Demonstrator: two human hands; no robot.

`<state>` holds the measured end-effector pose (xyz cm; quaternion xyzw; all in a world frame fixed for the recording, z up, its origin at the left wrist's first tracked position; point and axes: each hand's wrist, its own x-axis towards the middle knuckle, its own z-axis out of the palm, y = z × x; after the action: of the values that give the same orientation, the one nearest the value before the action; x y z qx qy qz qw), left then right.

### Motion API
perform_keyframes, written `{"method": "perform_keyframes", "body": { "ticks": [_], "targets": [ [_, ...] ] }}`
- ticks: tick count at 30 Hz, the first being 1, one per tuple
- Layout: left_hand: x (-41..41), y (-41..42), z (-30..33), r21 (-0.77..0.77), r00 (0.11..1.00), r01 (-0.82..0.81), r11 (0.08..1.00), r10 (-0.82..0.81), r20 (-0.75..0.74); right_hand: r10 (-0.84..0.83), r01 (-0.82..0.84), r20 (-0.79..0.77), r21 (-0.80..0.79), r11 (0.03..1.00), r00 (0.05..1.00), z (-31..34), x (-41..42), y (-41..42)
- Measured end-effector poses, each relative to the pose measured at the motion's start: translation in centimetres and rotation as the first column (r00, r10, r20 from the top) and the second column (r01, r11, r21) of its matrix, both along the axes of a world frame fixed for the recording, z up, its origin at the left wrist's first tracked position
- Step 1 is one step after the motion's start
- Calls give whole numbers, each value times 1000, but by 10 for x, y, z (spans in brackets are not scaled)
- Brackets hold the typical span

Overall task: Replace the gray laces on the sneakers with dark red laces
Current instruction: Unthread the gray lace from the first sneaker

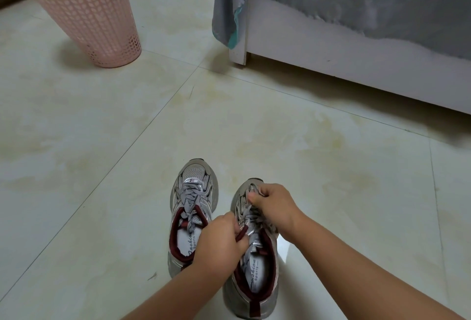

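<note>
Low in the frame, right of centre, the right-hand sneaker (251, 263) is worked on. Its collar is pinched by the left hand (219, 245), apparently to steady the shoe, while a gray lace (251, 214) near the toe is pinched by the curled fingers of the right hand (274, 205), probably to draw it out of the eyelets. "Sports" is printed on both insoles beneath a script word only partly legible. Just left, the other sneaker (192, 207) stands still laced in gray. No dark red laces can be made out. Farther off, a pink basket (89, 19) stands upper left and a white cabinet (331, 59) upper right.
</note>
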<state>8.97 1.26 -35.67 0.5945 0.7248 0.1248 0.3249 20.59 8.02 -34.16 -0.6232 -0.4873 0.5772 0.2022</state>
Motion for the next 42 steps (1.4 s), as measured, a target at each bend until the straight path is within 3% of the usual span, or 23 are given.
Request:
{"method": "perform_keyframes", "body": {
  "ticks": [5,7,9,12,14,17,20,22,25,31,35,39,42],
  "targets": [
    [0,0,1,19,1000,22,1000,-22,2,-323,288,-237,-170,942,916,17,8,9],
    [1,-1,5,47,1000,21,999,-22,8,-188,175,-139,-100,980,972,28,18,17],
    [2,0,10,88,997,16,996,-22,71,79,-78,45,-27,997,996,35,22,13],
    [6,3,19,166,980,55,984,-86,181,342,-333,167,-80,939,925,36,24,-3],
    [6,4,21,204,972,115,972,-153,179,438,-418,135,-151,896,889,40,25,-12],
    [1,-1,14,208,959,199,958,-234,159,437,-429,-54,-329,841,898,53,32,-11],
    [-2,-3,12,212,957,223,951,-255,137,201,-231,-116,-422,877,973,53,42,-7],
    [2,-2,12,215,958,246,945,-271,96,100,-78,61,-295,952,993,39,45,-8],
    [9,-1,9,170,954,296,940,-299,-3,190,-156,330,-127,980,925,15,40,-16],
    [0,0,2,134,958,253,958,-267,101,174,-169,364,-47,985,915,-3,35,-18],
    [0,-2,2,143,964,240,960,-253,82,232,-225,439,-70,972,868,-5,33,-15],
    [2,1,6,123,960,271,955,-278,45,260,-235,362,-112,965,895,-7,35,-14],
    [1,0,4,123,961,264,957,-271,48,280,-272,396,-78,959,874,-7,34,-14]
  ]
}}
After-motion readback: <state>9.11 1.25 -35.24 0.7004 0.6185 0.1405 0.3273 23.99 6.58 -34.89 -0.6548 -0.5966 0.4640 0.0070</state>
